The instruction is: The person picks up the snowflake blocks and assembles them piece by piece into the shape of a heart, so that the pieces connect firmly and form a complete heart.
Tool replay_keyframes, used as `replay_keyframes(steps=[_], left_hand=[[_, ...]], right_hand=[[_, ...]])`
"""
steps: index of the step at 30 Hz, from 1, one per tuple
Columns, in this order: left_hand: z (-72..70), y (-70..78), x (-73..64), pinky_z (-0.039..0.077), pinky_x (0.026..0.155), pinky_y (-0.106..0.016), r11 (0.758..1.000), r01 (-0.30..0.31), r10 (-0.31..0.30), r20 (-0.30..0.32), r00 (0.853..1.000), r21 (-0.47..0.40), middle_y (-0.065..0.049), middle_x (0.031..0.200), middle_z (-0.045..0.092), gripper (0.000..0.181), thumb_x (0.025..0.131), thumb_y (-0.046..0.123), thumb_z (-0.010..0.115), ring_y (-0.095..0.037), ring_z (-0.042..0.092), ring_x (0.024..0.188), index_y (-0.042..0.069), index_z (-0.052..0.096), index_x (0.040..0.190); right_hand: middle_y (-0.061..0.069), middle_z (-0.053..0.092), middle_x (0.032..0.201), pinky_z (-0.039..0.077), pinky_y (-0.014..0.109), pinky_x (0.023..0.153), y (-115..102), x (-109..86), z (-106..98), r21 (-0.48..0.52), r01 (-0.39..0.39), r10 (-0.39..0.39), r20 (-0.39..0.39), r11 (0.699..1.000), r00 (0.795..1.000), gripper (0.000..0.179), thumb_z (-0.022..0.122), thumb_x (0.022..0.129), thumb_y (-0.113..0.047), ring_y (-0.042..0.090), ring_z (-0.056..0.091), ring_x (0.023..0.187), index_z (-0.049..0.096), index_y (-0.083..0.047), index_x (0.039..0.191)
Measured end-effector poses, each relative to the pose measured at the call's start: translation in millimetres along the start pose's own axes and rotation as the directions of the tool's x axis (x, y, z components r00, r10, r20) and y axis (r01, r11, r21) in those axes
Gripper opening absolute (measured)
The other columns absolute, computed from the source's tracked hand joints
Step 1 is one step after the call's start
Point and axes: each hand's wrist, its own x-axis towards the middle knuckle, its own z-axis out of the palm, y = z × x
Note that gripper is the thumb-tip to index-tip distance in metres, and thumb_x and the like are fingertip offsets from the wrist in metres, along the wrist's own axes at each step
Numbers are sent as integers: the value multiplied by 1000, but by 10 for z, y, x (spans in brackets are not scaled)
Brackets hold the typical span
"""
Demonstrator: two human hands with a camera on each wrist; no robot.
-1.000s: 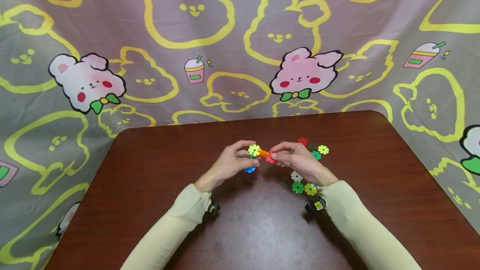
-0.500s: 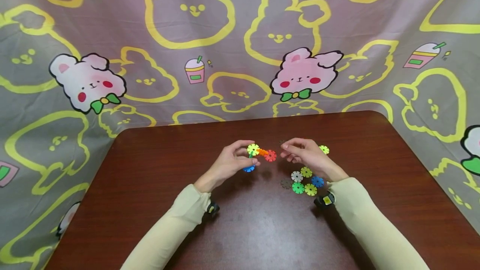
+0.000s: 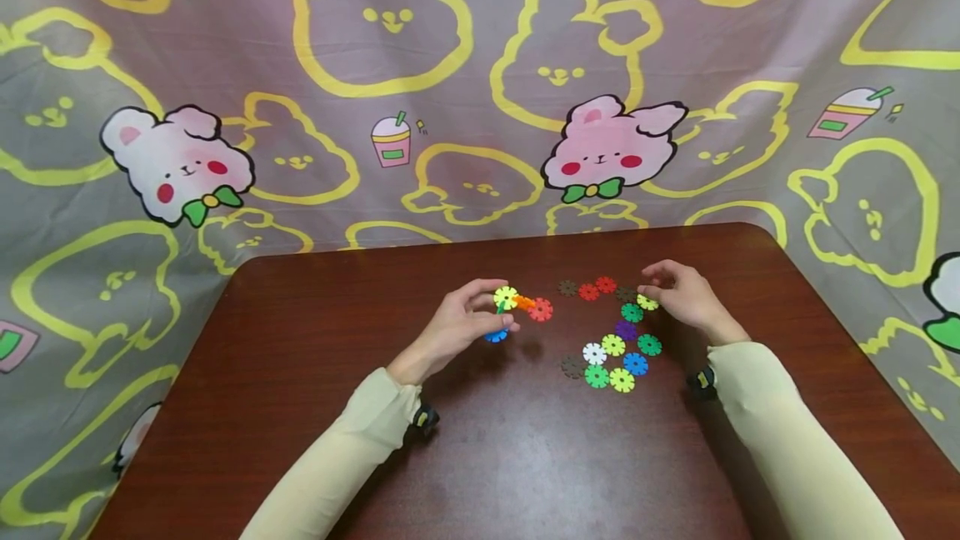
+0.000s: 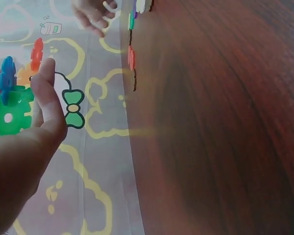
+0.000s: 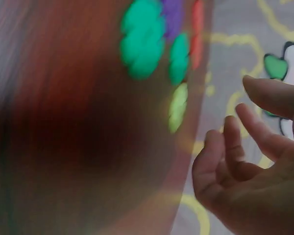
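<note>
My left hand [image 3: 453, 327] pinches a joined piece of notched plastic discs above the table. In it show a yellow disc [image 3: 506, 298], an orange disc [image 3: 523, 302], a red disc [image 3: 541, 309] and a blue disc [image 3: 496, 336]; a green disc [image 4: 19, 117] appears in the left wrist view. My right hand [image 3: 686, 298] hovers beside a loose yellow disc [image 3: 647, 303] at the far right of the pile. Its fingers [image 5: 230, 147] are loosely bent with nothing between them, apart from the thumb. Whether a fingertip touches that disc cannot be told.
Several loose discs lie on the brown table [image 3: 300, 407]: red [image 3: 606, 284], green [image 3: 632, 312], purple [image 3: 626, 330], white [image 3: 595, 353], blue [image 3: 636, 364] and dark brown [image 3: 573, 367] among them. A patterned curtain [image 3: 465, 107] hangs behind the table.
My right hand has let go of the red disc on the joined piece and moved right, uncovering loose discs on the table. My left hand stays nearly in place with its piece.
</note>
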Motion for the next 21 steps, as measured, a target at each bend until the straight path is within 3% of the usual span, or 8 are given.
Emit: replay_keyframes(steps=[7, 15, 21], left_hand=[[-6, 16, 5, 54, 84, -28, 999, 25, -26, -11, 1000, -20, -14, 119, 63, 51, 90, 12, 67, -47, 61, 109, 16, 47, 137], [-12, 11, 10, 54, 81, -28, 1000, 18, -18, -19, 1000, -5, -13, 115, 65, 52, 90, 12, 68, -40, 66, 104, 15, 47, 137], [-22, 11, 0, 55, 81, -28, 1000, 16, -17, -22, 1000, -10, -13, 114, 65, 52, 90, 13, 68, -41, 66, 104, 15, 47, 137]], right_hand=[[31, 62, 112, 47, 55, 84, 147, 3, -9, -130, 39, -28, 82, 991, 996, 44, 67, 88, -17, 42, 58, 100, 55, 8, 122], [30, 64, 106, 46, 58, 85, 195, 51, 23, -174, 96, -81, 89, 980, 993, 38, 69, 85, -13, 45, 59, 98, 59, 10, 114], [28, 64, 101, 47, 55, 82, 184, 80, 26, -197, 71, -51, 105, 978, 993, 34, 69, 84, -13, 40, 58, 92, 59, 9, 108]])
